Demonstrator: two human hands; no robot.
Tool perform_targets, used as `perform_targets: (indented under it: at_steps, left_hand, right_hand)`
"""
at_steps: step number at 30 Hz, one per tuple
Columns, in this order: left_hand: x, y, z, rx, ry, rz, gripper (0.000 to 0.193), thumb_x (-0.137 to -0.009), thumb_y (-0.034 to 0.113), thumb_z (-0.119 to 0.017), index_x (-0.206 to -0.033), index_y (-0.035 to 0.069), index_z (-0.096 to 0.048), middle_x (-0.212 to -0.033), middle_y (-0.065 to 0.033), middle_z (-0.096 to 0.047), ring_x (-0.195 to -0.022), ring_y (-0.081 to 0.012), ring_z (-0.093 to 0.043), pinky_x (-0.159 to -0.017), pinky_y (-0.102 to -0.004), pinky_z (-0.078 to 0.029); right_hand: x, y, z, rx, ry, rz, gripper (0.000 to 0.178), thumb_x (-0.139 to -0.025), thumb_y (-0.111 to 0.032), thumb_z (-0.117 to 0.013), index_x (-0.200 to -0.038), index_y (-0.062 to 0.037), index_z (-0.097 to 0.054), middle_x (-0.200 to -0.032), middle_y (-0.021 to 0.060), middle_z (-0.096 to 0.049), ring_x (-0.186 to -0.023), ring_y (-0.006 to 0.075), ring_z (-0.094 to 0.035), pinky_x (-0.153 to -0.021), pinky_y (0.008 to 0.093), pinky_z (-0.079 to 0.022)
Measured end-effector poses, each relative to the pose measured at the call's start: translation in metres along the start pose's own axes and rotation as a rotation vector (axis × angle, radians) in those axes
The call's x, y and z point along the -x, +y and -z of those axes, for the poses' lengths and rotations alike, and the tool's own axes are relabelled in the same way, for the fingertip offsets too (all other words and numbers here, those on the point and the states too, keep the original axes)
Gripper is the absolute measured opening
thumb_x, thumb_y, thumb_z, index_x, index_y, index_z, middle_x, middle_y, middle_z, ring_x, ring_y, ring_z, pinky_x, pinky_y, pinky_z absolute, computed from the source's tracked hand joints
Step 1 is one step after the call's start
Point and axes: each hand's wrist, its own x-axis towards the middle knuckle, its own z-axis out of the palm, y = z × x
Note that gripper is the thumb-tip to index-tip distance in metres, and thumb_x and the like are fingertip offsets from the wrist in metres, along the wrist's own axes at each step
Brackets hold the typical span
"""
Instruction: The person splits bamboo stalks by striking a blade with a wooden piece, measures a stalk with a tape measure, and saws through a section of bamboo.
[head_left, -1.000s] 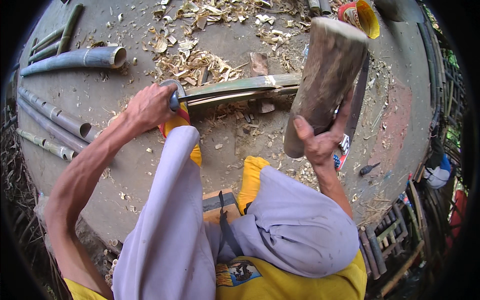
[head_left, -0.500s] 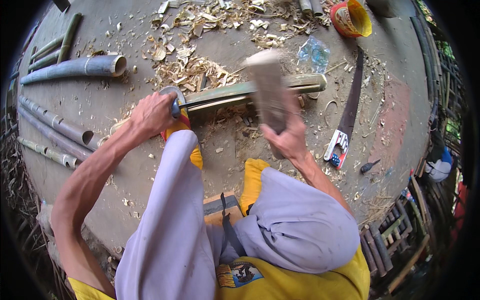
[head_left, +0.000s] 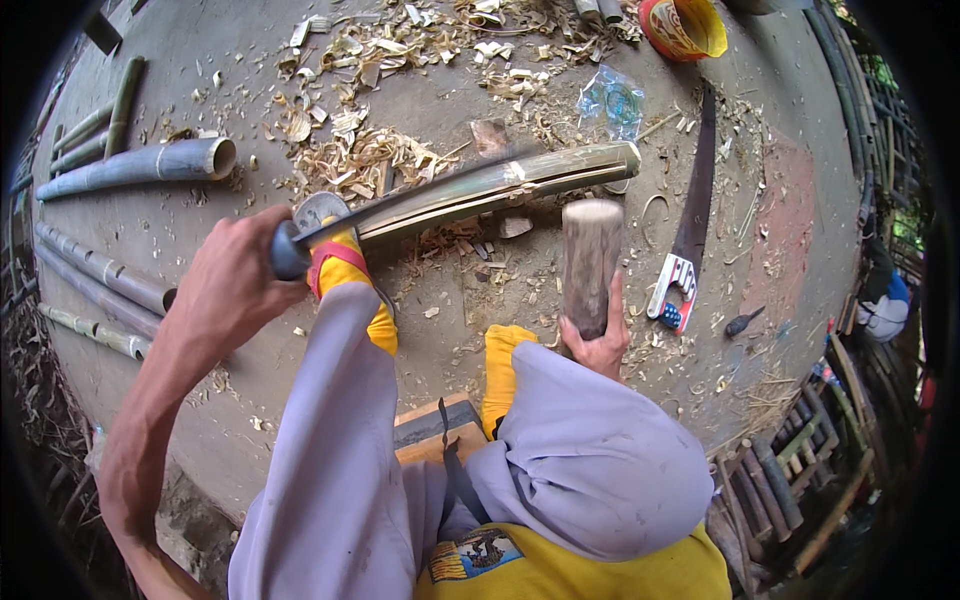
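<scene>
My left hand (head_left: 235, 265) grips the dark handle of a machete (head_left: 400, 203), whose blade slants up to the right, blurred, over a bamboo pole (head_left: 590, 165). Long splits run along the pole, which lies across the ground in front of my feet. My left foot (head_left: 345, 275), in a yellow sock with a red strap, is at its left end. Closed round the lower part of a short, thick wooden club (head_left: 592, 262), my right hand (head_left: 602, 350) holds it nearly upright, just below the pole's right end and apart from the blade.
A handsaw (head_left: 690, 230) lies to the right, beside a small dark tool (head_left: 743, 321). Wood shavings (head_left: 370, 160) are scattered beyond the pole, near a crumpled clear plastic piece (head_left: 612, 102) and a red-yellow container (head_left: 680, 30). Thick bamboo (head_left: 150, 168) lies at left.
My left hand has moved left and lifted the machete, its blade now above the pole. My right hand has lowered the wooden club towards me, away from the pole.
</scene>
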Motion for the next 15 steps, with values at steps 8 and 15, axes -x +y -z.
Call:
perform_targets:
  at_steps: [8,15]
  left_hand:
    - [-0.029,-0.007,-0.057,0.411,0.048,-0.067,0.022,-0.067,0.003,-0.067,-0.086,-0.001,-0.056,-0.064,-0.0087,-0.056,-0.060,-0.0124,-0.053,-0.059,-0.0302,-0.045]
    - [-0.053,-0.020,-0.084,0.088,-0.097,-0.068,0.031,-0.067,0.012,-0.068,-0.096,0.004,-0.060,-0.073,-0.0197,-0.064,-0.070,-0.0356,-0.064,-0.065,-0.0421,-0.049]
  right_hand:
    - [0.065,0.012,-0.005,0.149,-0.095,-0.299,0.093,-0.065,-0.013,-0.075,-0.143,-0.0063,-0.025,-0.111,0.0277,-0.057,-0.103,0.0418,-0.057,-0.088,0.0424,-0.047]
    - [0.059,0.009,-0.001,0.026,-0.075,-0.292,0.092,-0.065,-0.012,-0.075,-0.143,-0.0064,-0.026,-0.114,0.0279,-0.056,-0.105,0.0410,-0.057,-0.089,0.0421,-0.047]
